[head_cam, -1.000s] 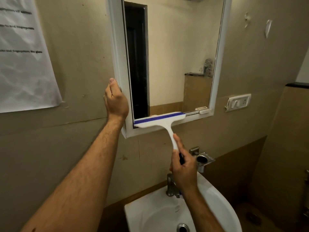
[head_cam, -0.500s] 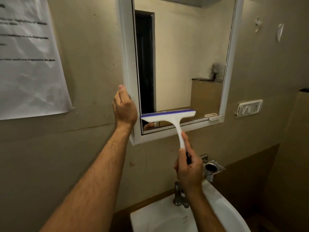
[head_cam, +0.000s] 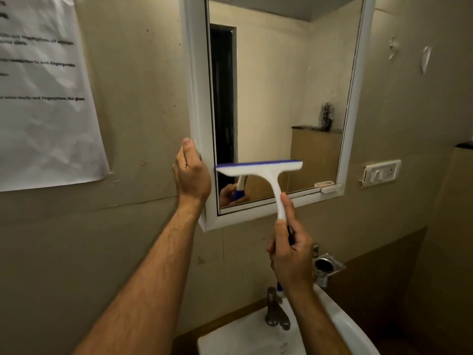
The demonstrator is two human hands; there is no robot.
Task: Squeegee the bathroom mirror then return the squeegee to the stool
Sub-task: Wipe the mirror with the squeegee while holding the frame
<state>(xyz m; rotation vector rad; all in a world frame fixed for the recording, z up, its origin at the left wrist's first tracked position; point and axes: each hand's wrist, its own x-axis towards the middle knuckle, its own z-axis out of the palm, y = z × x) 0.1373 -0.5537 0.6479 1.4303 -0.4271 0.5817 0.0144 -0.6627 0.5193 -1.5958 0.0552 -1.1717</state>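
Beige tiled bathroom wall [head_cam: 143, 111] fills the view, carrying a white-framed mirror [head_cam: 281, 85]. Left of the mirror: a creased paper notice [head_cam: 43, 98] with blurred print, unreadable. Right of the mirror: a switch plate [head_cam: 381, 173]; below that, a metal holder [head_cam: 327, 269] fixed to the wall. White basin [head_cam: 343, 326] with a metal tap [head_cam: 275, 312] sits under the mirror, just beneath the right forearm. Left hand [head_cam: 190, 175] lies against the outer left edge of the mirror frame, fingers curled round that edge, thumb pointing up. Right hand [head_cam: 291, 260] grips the handle of the squeegee [head_cam: 261, 169], fingers wrapped round it, index finger extended along the white shaft. Squeegee blade lies roughly level across the lower left part of the glass; blue strip along its top. Blade contact with the glass cannot be confirmed. Reflection of hand and handle visible below the blade.
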